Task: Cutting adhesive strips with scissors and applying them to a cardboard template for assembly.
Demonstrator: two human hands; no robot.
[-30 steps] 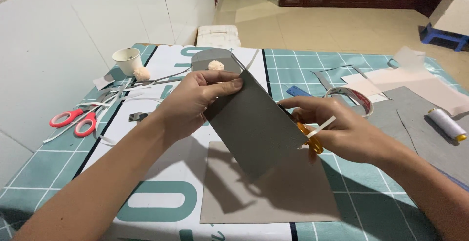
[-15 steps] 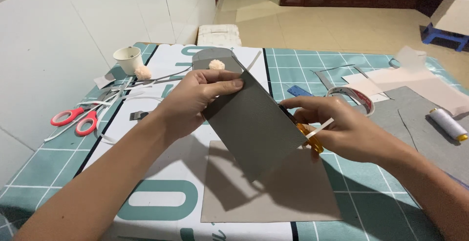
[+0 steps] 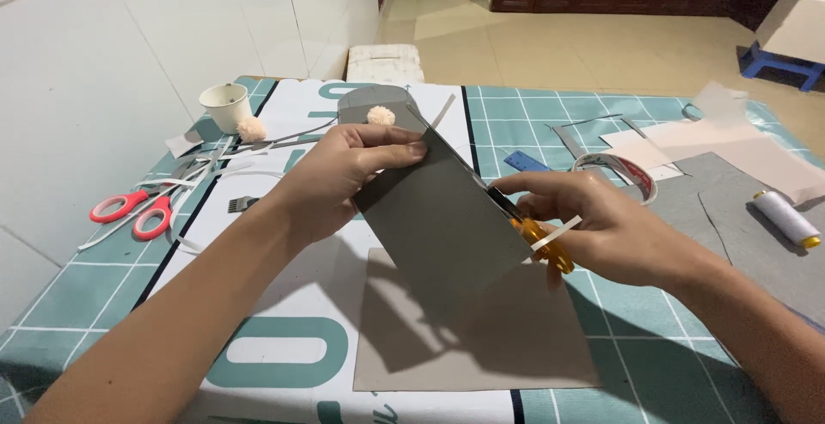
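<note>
Apparently right hand (image 3: 614,231) scissors (image 3: 537,237) grey card (image 3: 447,218).

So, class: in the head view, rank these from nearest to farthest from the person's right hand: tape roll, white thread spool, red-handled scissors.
From the right hand:
1. Tape roll, just behind the hand, almost touching it.
2. White thread spool, out to the right on grey felt.
3. Red-handled scissors, far across on the left, beyond the left hand.
</note>
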